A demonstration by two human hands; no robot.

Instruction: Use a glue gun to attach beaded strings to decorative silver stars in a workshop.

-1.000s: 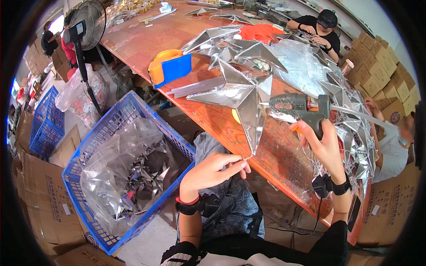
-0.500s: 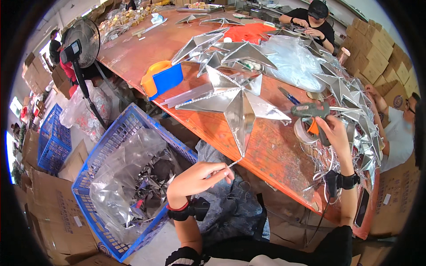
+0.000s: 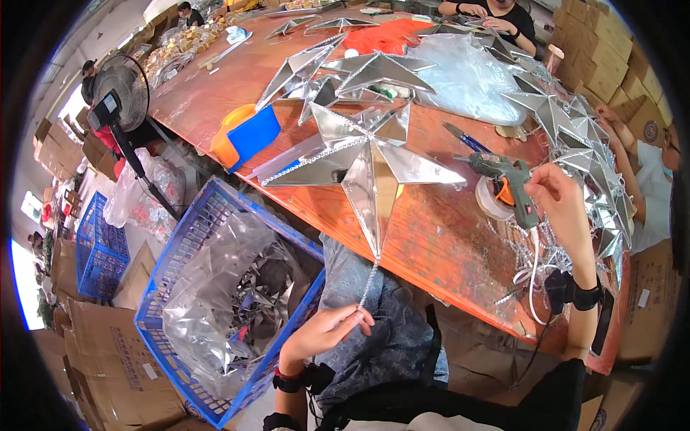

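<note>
A large silver mirrored star (image 3: 374,169) with beaded trim along its ridges rests on the near part of the orange table, one point jutting past the edge. From that point hangs a silver bead strand (image 3: 369,282), drawn down toward me. My left hand (image 3: 329,332) pinches its lower end between thumb and fingers. The green and orange glue gun (image 3: 512,185) sits on the table by a roll of tape (image 3: 493,201). Just right of the gun, apart from it, my right hand (image 3: 564,208) has its fingers curled toward the thumb, with nothing visible in them.
More silver stars (image 3: 384,72) lie behind and along the right. A blue crate (image 3: 154,287) with plastic-wrapped silver pieces stands left of my legs. A blue and orange holder (image 3: 253,138), pens (image 3: 467,136), a plastic bag (image 3: 467,79) and a fan (image 3: 118,100) are around. Two people sit at the table.
My right hand has let go of the glue gun and drawn away to its right. My left hand has moved down, pulling the bead strand into a longer line.
</note>
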